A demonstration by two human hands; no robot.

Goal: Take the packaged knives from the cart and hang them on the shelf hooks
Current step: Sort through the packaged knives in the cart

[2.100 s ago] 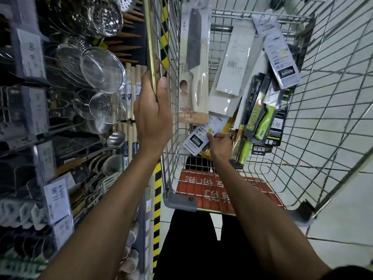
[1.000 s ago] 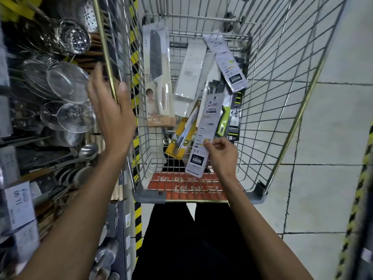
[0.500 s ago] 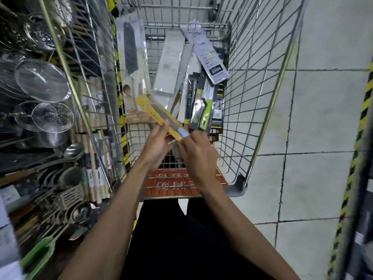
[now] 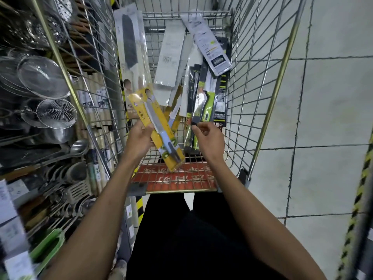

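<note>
My left hand (image 4: 139, 140) grips a long yellow knife pack (image 4: 153, 122) at its middle and holds it tilted above the near end of the wire cart (image 4: 268, 110). My right hand (image 4: 210, 138) is beside it, fingers curled, pinching the lower corner of a black-and-green knife pack (image 4: 207, 102) that leans in the cart. More packs stand inside: a large cleaver pack (image 4: 131, 53) against the left wall, a white pack (image 4: 171, 57) and a grey pack (image 4: 212, 51) further back.
Shelving on the left carries wire strainers (image 4: 44, 77), ladles (image 4: 78, 146) and other steel utensils, close to the cart's left side. A red flap (image 4: 177, 178) closes the cart's near end. Grey floor tiles (image 4: 333, 118) lie to the right, with a striped post (image 4: 359, 199) at the edge.
My left hand left the cart rim and took the yellow pack, lifted out by my right hand. My right hand has let go of it and moved right to the black-and-green pack.
</note>
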